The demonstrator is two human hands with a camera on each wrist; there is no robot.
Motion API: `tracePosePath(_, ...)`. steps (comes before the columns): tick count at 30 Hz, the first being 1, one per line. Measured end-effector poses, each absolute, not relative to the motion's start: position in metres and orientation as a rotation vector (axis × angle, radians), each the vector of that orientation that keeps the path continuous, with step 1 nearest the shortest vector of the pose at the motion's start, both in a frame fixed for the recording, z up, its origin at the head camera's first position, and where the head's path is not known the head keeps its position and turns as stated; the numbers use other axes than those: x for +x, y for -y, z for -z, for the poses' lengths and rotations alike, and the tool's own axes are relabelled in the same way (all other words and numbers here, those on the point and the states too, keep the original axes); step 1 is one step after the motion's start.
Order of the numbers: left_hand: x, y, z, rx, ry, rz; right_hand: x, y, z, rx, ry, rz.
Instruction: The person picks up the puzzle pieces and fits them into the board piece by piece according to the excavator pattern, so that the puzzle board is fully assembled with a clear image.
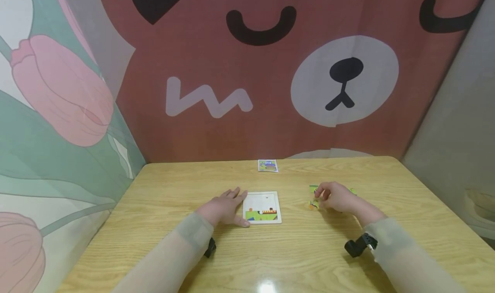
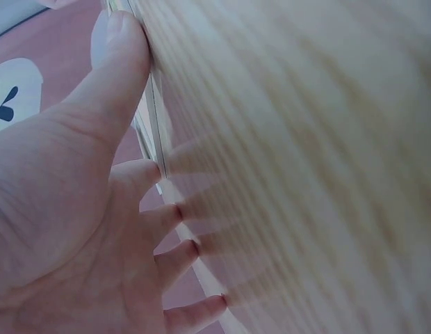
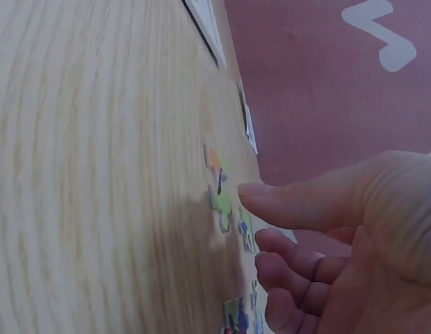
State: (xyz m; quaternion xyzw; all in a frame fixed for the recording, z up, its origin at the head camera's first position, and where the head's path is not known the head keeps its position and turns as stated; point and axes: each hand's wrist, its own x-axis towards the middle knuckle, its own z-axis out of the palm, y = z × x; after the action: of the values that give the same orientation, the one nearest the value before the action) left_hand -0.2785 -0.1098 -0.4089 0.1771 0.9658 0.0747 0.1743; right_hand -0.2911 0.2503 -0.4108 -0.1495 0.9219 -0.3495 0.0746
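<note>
A square puzzle board [image 1: 258, 200] with a pale frame lies flat on the table, green pieces fitted along its lower part and its upper part white. My left hand [image 1: 224, 209] rests at the board's left edge, thumb and fingers spread; in the left wrist view its fingertips touch the tabletop and the board's side. To the right, my right hand [image 1: 338, 197] hovers over loose puzzle pieces with nothing between its loosely bent fingers. Closest to its thumb lies an orange and green puzzle piece [image 3: 221, 202]. Other pieces are partly hidden behind that hand.
A small printed card [image 1: 267, 166] lies near the back edge of the wooden table [image 1: 185, 181]. Behind the table hangs a curtain [image 1: 216, 138] with a bear face. Black wrist cameras sit under both sleeves.
</note>
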Motion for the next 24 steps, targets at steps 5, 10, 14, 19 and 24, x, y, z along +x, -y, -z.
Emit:
tracePosePath(5, -0.279, 0.110, 0.409, 0.511, -2.745, -0.196, -0.292, -0.251, 0.415, -0.426, -2.747, 1.035)
tracePosePath(10, -0.280, 0.110, 0.410, 0.516, -2.747, -0.183, -0.293, -0.252, 0.421, -0.447, -2.733, 1.032)
tracePosePath(14, -0.281, 0.110, 0.411, 0.504, -2.742, -0.188, -0.294, -0.252, 0.424, -0.478, -2.727, 1.044)
tracePosePath(19, -0.282, 0.110, 0.412, 0.489, -2.737, -0.188, -0.293, -0.250, 0.423, -0.500, -2.734, 1.046)
tracePosePath(24, -0.281, 0.110, 0.412, 0.493, -2.740, -0.199, -0.293, -0.248, 0.422, -0.529, -2.745, 1.068)
